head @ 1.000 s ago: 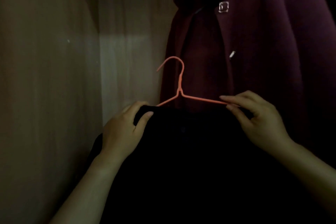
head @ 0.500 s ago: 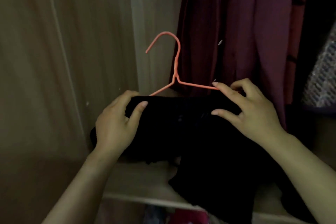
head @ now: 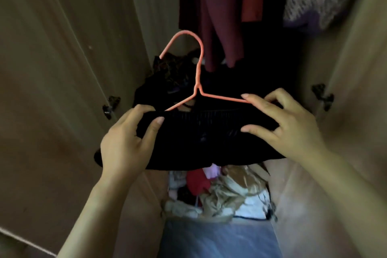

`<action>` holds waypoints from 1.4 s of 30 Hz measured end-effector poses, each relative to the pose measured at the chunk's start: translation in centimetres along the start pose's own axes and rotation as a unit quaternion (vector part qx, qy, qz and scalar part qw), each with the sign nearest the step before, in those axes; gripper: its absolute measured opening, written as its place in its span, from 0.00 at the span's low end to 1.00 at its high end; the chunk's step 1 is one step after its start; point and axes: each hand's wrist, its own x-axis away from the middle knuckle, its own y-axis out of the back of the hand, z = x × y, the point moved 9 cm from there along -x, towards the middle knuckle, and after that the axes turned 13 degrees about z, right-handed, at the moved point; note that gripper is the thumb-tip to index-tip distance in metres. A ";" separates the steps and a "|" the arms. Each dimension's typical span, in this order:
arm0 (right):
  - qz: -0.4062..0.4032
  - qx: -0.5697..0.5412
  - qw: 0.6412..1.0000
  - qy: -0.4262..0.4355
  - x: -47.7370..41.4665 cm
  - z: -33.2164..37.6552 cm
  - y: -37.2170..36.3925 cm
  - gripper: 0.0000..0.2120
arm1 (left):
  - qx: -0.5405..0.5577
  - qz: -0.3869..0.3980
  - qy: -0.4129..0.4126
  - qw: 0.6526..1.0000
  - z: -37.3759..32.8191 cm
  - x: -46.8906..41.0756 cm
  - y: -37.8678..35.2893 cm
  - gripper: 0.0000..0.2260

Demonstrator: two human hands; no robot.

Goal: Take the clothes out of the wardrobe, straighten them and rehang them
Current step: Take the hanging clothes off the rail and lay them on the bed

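Black garment [head: 199,138], draped over the orange wire hanger [head: 197,81] at the wardrobe [head: 146,6] opening, lies crosswise between both hands: left hand [head: 125,142] grips its left end, right hand [head: 293,128] pinches garment and hanger arm, and the hook points up toward the hanging maroon clothes [head: 211,16].

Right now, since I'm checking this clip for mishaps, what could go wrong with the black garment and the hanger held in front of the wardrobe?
1. The black garment lies bunched over the orange hanger, gripped only at its ends by the left hand and right hand. A loosened grip could drop it onto the clothes pile below.
2. The hanger's free hook sits close to the hanging maroon clothes and might snag them.
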 end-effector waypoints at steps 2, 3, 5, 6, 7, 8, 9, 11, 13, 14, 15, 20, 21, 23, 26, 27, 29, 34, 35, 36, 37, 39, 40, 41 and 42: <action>0.031 0.008 0.999 -0.034 3.9 0.4 -0.8 0.28 | 0.003 0.029 -0.012 1.000 -0.6 2.2 -1.1 0.13; 0.040 0.015 0.997 -0.058 6.1 0.7 -1.0 0.28 | 0.005 0.045 -0.022 0.999 -1.0 3.4 -1.7 0.14; 0.049 0.021 0.994 -0.101 10.0 1.6 -1.1 0.28 | 0.011 0.074 -0.040 0.996 -1.6 5.7 -2.5 0.13; 0.052 0.023 0.991 -0.121 11.8 2.2 -1.0 0.28 | 0.017 0.089 -0.048 0.995 -1.9 6.8 -2.8 0.12; 0.057 0.025 0.988 -0.142 13.6 2.9 -0.8 0.28 | 0.025 0.104 -0.058 0.993 -2.1 8.0 -3.0 0.11; 0.060 0.027 0.985 -0.162 15.4 3.7 -0.5 0.28 | 0.035 0.118 -0.068 0.990 -2.3 9.2 -3.1 0.11; 0.062 0.030 0.981 -0.181 17.1 4.6 -0.3 0.28 | 0.046 0.131 -0.078 0.987 -2.3 10.5 -3.1 0.11; 0.060 0.039 0.974 -0.214 20.7 6.7 0.4 0.28 | 0.066 0.153 -0.097 0.981 -2.5 13.0 -3.0 0.11; 0.046 0.064 0.968 -0.236 24.2 9.1 1.4 0.28 | 0.084 0.173 -0.120 0.974 -3.1 15.5 -2.7 0.12; 0.040 0.078 0.965 -0.249 25.9 10.3 2.1 0.28 | 0.093 0.182 -0.133 0.970 -3.6 16.6 -2.7 0.12; 0.033 0.092 0.959 -0.265 27.8 11.5 2.9 0.28 | 0.102 0.193 -0.145 0.965 -4.2 17.7 -2.7 0.12; 0.027 0.136 0.917 -0.374 38.8 17.3 6.9 0.27 | 0.158 0.279 -0.223 0.921 -10.0 23.6 -4.4 0.13; 0.029 0.142 0.905 -0.400 41.3 18.5 7.7 0.27 | 0.174 0.300 -0.241 0.906 -11.5 25.1 -5.0 0.13; 0.033 0.155 0.877 -0.454 46.0 21.0 9.2 0.27 | 0.216 0.348 -0.271 0.871 -14.3 28.2 -6.2 0.14; 0.016 0.179 0.830 -0.528 52.2 24.7 12.1 0.25 | 0.269 0.415 -0.299 0.816 -18.6 33.4 -7.3 0.11; 0.004 0.194 0.813 -0.549 54.2 26.0 13.4 0.24 | 0.281 0.431 -0.308 0.801 -20.3 35.0 -7.3 0.09; -0.026 0.226 0.781 -0.581 57.8 28.6 16.5 0.24 | 0.302 0.458 -0.330 0.768 -23.9 38.3 -7.2 0.05; -0.062 0.265 0.705 -0.655 67.0 33.8 23.9 0.25 | 0.373 0.526 -0.385 0.660 -34.7 47.0 -6.0 0.06; -0.068 0.268 0.690 -0.669 69.0 34.7 25.3 0.26 | 0.383 0.535 -0.392 0.642 -37.0 48.9 -5.6 0.07; -0.073 0.271 0.676 -0.681 71.0 35.6 26.7 0.26 | 0.391 0.541 -0.400 0.628 -39.2 50.7 -5.2 0.09; -0.080 0.276 0.665 -0.690 73.0 36.4 28.1 0.26 | 0.396 0.540 -0.410 0.619 -41.6 52.4 -4.7 0.10; -0.094 0.299 0.646 -0.696 76.7 37.7 31.6 0.26 | 0.409 0.521 -0.432 0.612 -46.7 55.4 -3.7 0.05; -0.102 0.313 0.641 -0.694 78.1 38.0 33.3 0.26 | 0.415 0.508 -0.443 0.611 -49.1 56.4 -3.1 0.03; -0.112 0.328 0.636 -0.689 79.6 38.1 35.4 0.26 | 0.420 0.494 -0.454 0.611 -51.7 57.5 -2.6 0.02; -0.122 0.345 0.632 -0.683 81.3 38.2 37.8 0.26 | 0.428 0.479 -0.464 0.610 -54.7 58.7 -2.0 0.02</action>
